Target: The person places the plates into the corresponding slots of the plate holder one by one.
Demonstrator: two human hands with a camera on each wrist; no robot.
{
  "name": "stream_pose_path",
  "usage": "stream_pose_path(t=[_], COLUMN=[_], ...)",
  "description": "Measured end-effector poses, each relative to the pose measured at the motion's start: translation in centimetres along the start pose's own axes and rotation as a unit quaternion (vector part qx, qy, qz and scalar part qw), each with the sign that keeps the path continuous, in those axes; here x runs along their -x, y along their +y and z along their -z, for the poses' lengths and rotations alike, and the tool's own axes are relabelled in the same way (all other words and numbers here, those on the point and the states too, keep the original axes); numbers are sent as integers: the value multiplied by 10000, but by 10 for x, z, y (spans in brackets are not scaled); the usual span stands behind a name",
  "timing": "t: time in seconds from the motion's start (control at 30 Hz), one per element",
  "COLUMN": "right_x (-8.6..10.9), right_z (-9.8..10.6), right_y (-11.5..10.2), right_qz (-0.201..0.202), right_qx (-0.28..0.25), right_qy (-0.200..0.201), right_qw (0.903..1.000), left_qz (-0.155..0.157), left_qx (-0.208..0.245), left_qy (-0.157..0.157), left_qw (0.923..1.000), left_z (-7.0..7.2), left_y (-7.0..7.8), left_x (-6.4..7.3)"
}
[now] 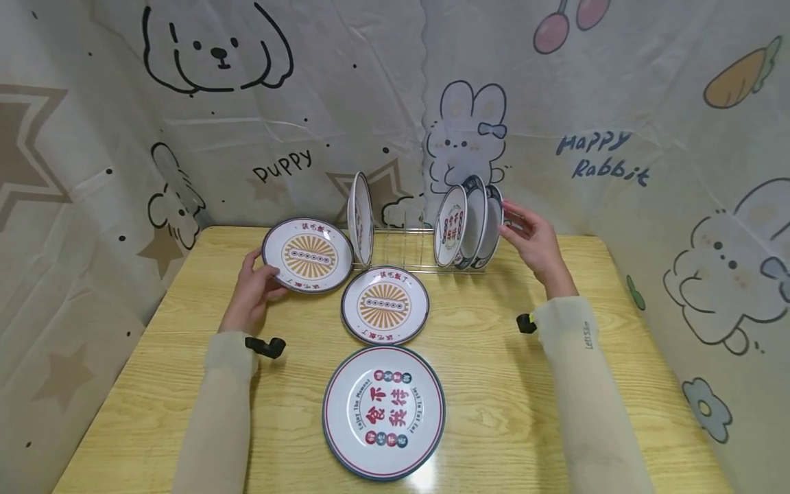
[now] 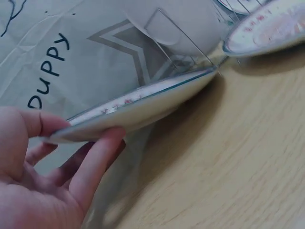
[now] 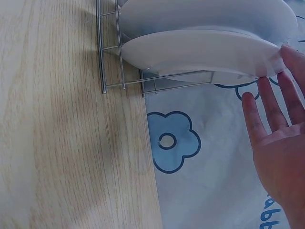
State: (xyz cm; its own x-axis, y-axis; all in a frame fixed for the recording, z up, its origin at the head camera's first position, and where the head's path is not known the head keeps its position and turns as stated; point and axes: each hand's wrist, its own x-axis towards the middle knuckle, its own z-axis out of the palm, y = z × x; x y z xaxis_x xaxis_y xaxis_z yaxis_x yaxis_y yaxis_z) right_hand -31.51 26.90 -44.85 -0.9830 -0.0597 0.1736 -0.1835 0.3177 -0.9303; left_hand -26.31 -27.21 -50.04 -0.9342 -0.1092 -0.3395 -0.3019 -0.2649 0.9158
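At the far side of a wooden table (image 1: 494,412), a wire rack (image 3: 101,52) holds plates on edge: one plate (image 1: 361,219) at its left end and three plates (image 1: 474,219) close together at its right, with bare slots between. Left of the rack, the left hand (image 1: 249,291) pinches the held plate (image 1: 308,255) by its near left rim, the plate tilted and partly raised. The right hand (image 1: 533,247) has its fingers fairly straight, the tips touching the rim of the rightmost plate. Nearer lie a small plate (image 1: 385,307) and, closest, a large plate (image 1: 384,413), both face up.

The step in hand seems to be moving the held plate beside the rack; into or out of it, I cannot tell. The next move would call for a firm rim pinch and care around the standing plates.
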Motion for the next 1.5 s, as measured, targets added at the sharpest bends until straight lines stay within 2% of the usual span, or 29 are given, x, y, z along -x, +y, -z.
stream_pose_path(t=[0.13,0.3,0.47,0.57,0.7,0.97,1.27,1.5], right_x=[0,0,0,1,0,1,2,1], right_z=[0,-1,-1,-1,-2,-1,0,0], right_y=[0,1,0,0,1,-1,-1,-2], right_qz=[-9,-21,-46,-50,-44,-114,-99,-139], right_qx=[-4,-14,-11,-40,-74,-1,29,44], right_qy=[-4,-17,8,5,-25,12,8,-12], right_qw=[10000,10000,10000,10000,10000,9999,9999,9999], left_qz=[-294,-940,-1612,-1900,-2253,-2925,-3370,-3850], left_qx=[159,27,-293,-507,-434,84,102,189], left_qy=[-416,-651,-689,-559,-372,-261,-310,-563], left_qw=[9986,9934,9841,9789,9726,9559,9410,9210], left_z=[4,10,12,12,10,-9,-34,-57], left_y=[-3,-9,-9,-6,2,24,38,50], left_x=[4,7,14,23,37,63,87,105])
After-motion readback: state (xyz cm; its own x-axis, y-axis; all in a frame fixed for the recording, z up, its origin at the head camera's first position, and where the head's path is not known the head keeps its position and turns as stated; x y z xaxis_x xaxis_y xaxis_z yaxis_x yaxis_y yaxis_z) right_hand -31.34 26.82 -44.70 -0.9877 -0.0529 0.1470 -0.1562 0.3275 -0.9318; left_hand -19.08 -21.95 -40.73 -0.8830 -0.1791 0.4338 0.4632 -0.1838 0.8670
